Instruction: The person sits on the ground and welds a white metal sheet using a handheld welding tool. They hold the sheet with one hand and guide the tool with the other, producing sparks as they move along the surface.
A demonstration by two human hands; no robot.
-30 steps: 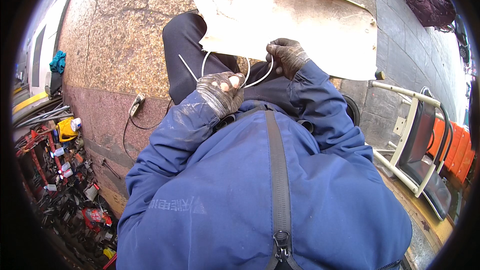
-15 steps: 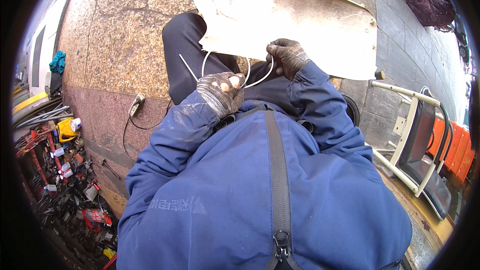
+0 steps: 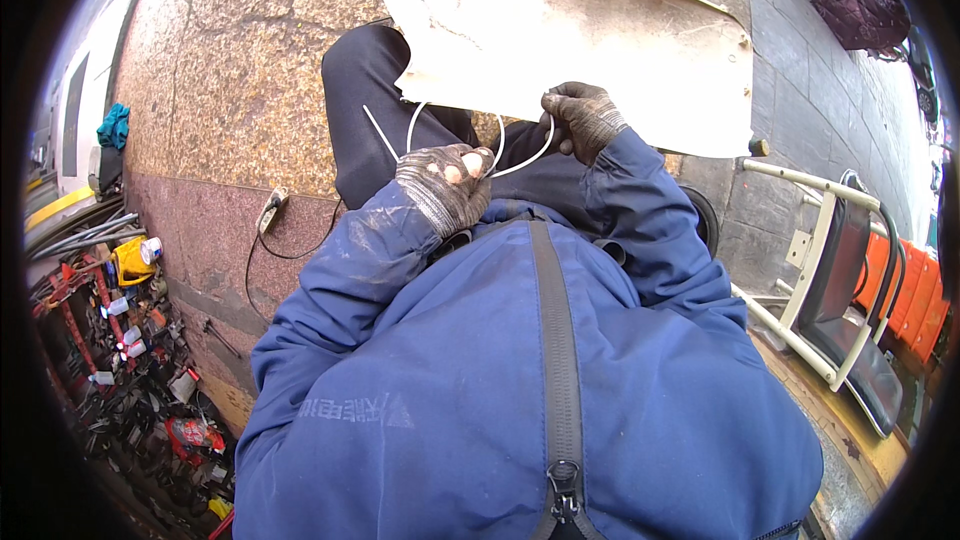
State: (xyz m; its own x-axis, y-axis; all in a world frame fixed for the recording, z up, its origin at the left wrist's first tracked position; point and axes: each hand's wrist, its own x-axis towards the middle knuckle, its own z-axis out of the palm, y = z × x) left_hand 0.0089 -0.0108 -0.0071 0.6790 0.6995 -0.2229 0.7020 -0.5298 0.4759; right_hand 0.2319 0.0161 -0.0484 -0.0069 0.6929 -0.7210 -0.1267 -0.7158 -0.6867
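Note:
My left hand (image 3: 447,183), in a worn dark work glove with bare fingertips showing, is closed around thin white cable ties (image 3: 380,130). One end sticks out straight to the left, and other lengths curve up toward the panel's near edge. My right hand (image 3: 583,121), gloved too, pinches the end of a white strand that bows from the left fist. Beyond both hands a large pale panel (image 3: 610,50) lies tilted over my knees, stained and bent along its far edge. Where the strands meet it is partly hidden by glare and my fingers.
To the left a socket block (image 3: 272,208) with a black cord lies on the stone paving. Tools and small parts crowd a bin (image 3: 150,390) at lower left. A metal-framed chair (image 3: 830,310) stands at right beside an orange barrier (image 3: 915,300).
My right hand has shifted slightly to the right, drawing its white strand a little farther from the left fist. The left hand stays nearly in place, and the panel has barely moved.

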